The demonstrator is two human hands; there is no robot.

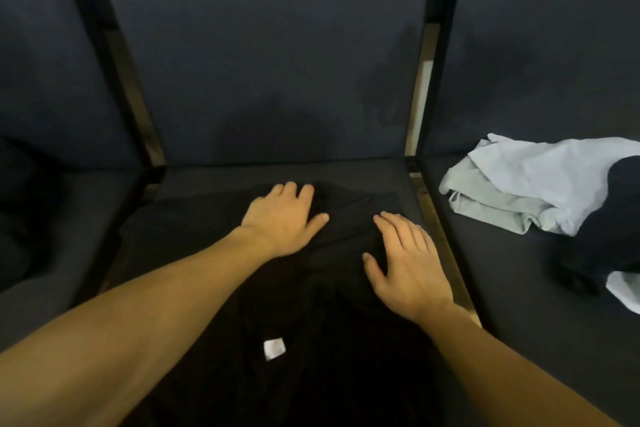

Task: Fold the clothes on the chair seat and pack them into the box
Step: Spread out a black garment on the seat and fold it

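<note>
A black garment (pixel 311 315) lies spread over the middle chair seat (pixel 214 180), with a small white label (pixel 274 348) showing near its front. My left hand (pixel 282 218) rests flat on the far part of the cloth, fingers apart. My right hand (pixel 405 263) lies palm down on the cloth near the seat's right edge, fingers spread. Neither hand grips anything. No box is in view.
On the right seat lies a crumpled light grey garment (pixel 519 194) with a dark garment (pixel 602 239) partly over it. Black metal frame bars (pixel 114 80) separate the seats. A dark shape (pixel 20 204) sits on the left seat. Dark backrests rise behind.
</note>
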